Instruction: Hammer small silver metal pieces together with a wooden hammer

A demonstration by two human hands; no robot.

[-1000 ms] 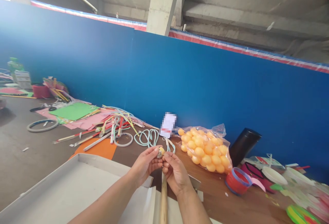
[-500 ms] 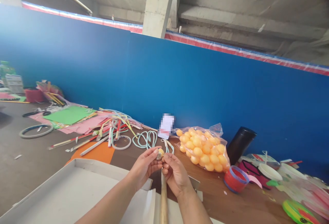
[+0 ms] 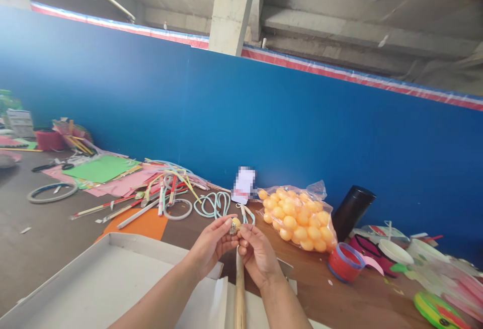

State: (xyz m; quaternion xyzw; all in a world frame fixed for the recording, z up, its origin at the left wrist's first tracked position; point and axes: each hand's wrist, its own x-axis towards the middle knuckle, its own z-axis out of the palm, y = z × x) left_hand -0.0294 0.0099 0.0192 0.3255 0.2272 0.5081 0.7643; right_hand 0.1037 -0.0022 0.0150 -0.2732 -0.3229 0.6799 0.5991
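Behind both hands a long blue wall (image 3: 264, 128) runs the whole width of the brown table (image 3: 45, 238). Below and to the left of the hands sits a shallow white cardboard tray (image 3: 113, 278). Just past the right hand (image 3: 258, 253), further right, lies a clear bag of orange balls (image 3: 298, 216), with a black cylinder (image 3: 352, 212) leaning beyond it and a red tape roll (image 3: 345, 263) nearer the table edge. Beyond the fingers, pale teal loops (image 3: 215, 203) lie on the table. A wooden stick (image 3: 239, 294) rises between the wrists towards the fingertips. The left hand (image 3: 211, 246) and the right meet above it, both curled and pinching a small orange ball (image 3: 236, 225) between their fingertips. It is round and yellow-orange, with a greyish, glinting bit on its left side (too small to make out), held right at the stick's top end
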